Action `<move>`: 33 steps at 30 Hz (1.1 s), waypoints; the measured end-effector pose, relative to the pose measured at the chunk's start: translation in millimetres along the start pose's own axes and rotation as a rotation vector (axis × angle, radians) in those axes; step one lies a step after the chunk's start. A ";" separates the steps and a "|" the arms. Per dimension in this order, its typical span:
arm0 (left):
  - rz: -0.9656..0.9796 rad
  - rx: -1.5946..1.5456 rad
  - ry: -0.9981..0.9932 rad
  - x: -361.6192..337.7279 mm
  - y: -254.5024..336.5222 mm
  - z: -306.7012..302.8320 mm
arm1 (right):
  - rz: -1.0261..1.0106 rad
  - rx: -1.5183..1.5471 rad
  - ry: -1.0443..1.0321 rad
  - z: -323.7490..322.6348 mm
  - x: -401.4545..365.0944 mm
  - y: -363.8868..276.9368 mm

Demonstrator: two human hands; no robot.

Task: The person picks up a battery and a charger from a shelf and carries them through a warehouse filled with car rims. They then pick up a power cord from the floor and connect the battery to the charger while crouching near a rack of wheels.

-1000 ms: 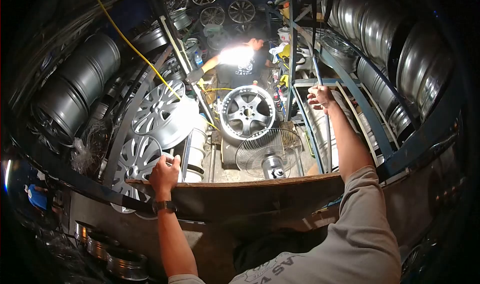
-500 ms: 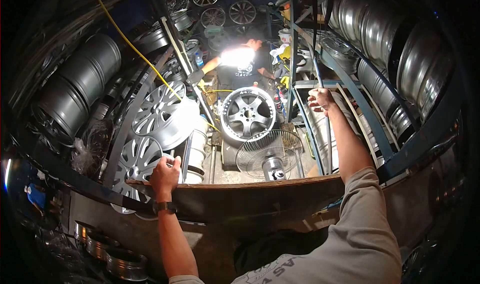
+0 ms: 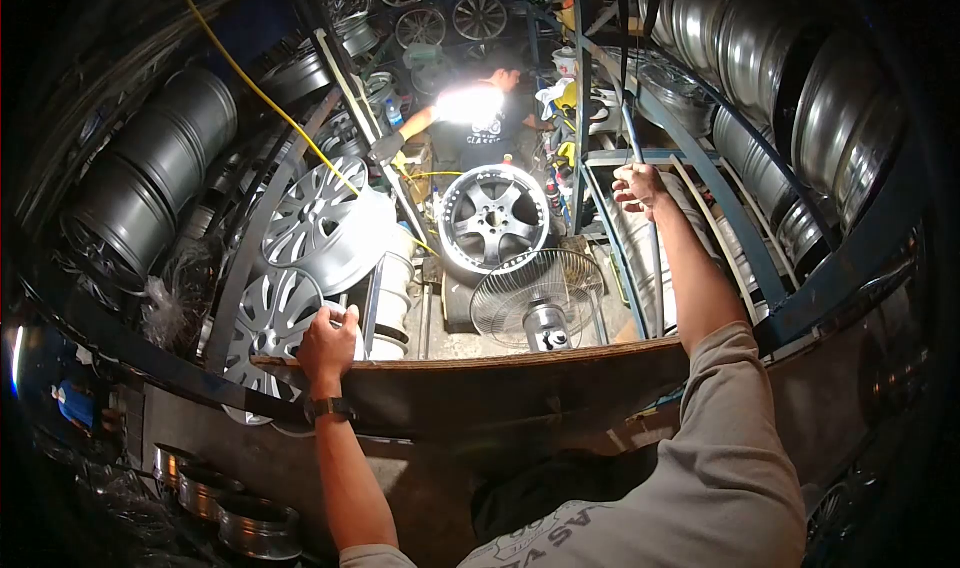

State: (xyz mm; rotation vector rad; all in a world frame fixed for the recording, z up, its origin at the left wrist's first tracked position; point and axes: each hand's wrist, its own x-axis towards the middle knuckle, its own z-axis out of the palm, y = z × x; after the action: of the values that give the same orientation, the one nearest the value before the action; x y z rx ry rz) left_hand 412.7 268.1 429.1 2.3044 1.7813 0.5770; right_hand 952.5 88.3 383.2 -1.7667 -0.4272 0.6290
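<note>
My right hand (image 3: 640,190) is closed around a long thin pole (image 3: 655,278), beside the blue metal frame on the right. The pole runs from above the hand down to the board. My left hand (image 3: 328,343), with a dark wristband below it, is at the left end of the brown board (image 3: 480,361). Its fingers are curled together, and what they hold is too small to make out. Just beyond that hand is a grey multi-spoke wheel (image 3: 272,313). Past the board, a polished five-spoke wheel (image 3: 493,218) lies in front of a seated co-worker.
A wire-cage fan (image 3: 535,303) is just behind the board. The co-worker (image 3: 485,128) has a gloved hand out to the left; a bright glare covers the shoulder. Shelves of rims (image 3: 150,178) line both sides. A yellow cable (image 3: 255,86) crosses the upper left.
The five-spoke wheel's spokes have turned. The co-worker's arm on the right has drawn back and up. The whole view has shifted slightly; both my hands keep nearly the same places.
</note>
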 end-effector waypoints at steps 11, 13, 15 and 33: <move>-0.006 0.006 -0.007 -0.7 0.5 -1.6 | -0.008 0.001 -0.014 0.1 1.9 0.3; -0.008 0.008 -0.010 0.0 -0.2 -0.6 | -0.010 0.001 -0.013 0.5 -0.9 -1.4; -0.009 0.007 -0.014 0.7 -0.9 -0.2 | -0.007 0.006 -0.016 0.5 0.1 -1.0; -0.016 0.021 -0.006 -1.3 2.1 -2.5 | -0.010 0.001 -0.011 0.7 1.6 1.1</move>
State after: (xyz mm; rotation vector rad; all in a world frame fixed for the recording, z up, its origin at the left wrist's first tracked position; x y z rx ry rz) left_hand 413.3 266.0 431.9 2.3015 1.8095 0.5502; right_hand 953.3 89.5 381.7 -1.7601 -0.4429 0.6322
